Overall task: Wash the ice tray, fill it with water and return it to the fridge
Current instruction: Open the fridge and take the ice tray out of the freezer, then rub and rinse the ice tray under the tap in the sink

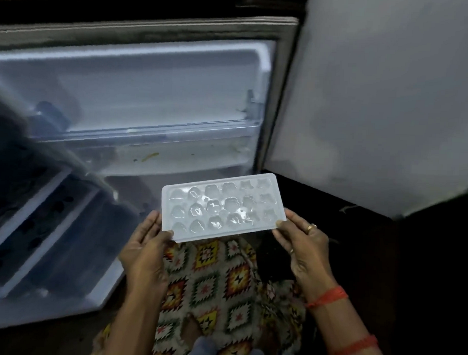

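Evenly — left hand (145, 250), right hand (303, 246) pinching ice tray (221, 207)

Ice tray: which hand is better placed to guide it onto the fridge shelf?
Left, likely. The left hand grips the white plastic ice tray directly before the open fridge compartment; the right hand sits right of its frame.

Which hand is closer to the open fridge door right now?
Left. The left hand holds the tray's left end, on the side towards the door; the right hand holds the other end, across the tray from the door.
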### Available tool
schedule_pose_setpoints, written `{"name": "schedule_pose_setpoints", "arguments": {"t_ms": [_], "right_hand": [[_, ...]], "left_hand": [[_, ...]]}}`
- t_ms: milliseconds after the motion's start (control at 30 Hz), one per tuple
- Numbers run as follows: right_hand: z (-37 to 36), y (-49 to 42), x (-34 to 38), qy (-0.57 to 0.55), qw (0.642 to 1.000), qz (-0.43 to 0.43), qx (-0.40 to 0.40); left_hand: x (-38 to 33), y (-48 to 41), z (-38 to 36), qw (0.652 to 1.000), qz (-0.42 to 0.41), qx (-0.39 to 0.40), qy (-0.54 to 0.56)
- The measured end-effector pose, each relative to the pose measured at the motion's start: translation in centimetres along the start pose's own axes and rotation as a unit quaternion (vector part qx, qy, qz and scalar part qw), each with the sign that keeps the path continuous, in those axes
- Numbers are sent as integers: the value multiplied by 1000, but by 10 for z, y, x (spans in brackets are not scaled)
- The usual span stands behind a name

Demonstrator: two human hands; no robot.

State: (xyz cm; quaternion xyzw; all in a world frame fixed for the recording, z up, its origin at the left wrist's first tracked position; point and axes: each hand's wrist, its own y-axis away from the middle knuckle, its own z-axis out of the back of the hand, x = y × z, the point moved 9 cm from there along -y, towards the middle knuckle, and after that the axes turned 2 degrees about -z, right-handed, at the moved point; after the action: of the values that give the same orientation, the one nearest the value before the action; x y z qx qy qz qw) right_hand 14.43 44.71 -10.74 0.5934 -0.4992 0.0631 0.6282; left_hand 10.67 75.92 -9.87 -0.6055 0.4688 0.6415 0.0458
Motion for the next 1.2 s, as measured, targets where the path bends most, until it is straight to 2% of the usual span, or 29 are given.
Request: {"name": "schedule_pose_setpoints", "arguments": {"t_ms": [233,600,867,1200], "right_hand": [[111,-17,55,-89,992,31,-81],[304,-9,136,-193,961,84,-180],[439,22,156,-265,923,117,-255],[565,80,136,-349,850,161,-360]], "left_hand": [[34,39,-124,992,2,107,-62],[120,156,-301,953,6,269,-136],[199,253,-393,901,27,382,-204],[294,371,-465,799,90,517,-294]]}}
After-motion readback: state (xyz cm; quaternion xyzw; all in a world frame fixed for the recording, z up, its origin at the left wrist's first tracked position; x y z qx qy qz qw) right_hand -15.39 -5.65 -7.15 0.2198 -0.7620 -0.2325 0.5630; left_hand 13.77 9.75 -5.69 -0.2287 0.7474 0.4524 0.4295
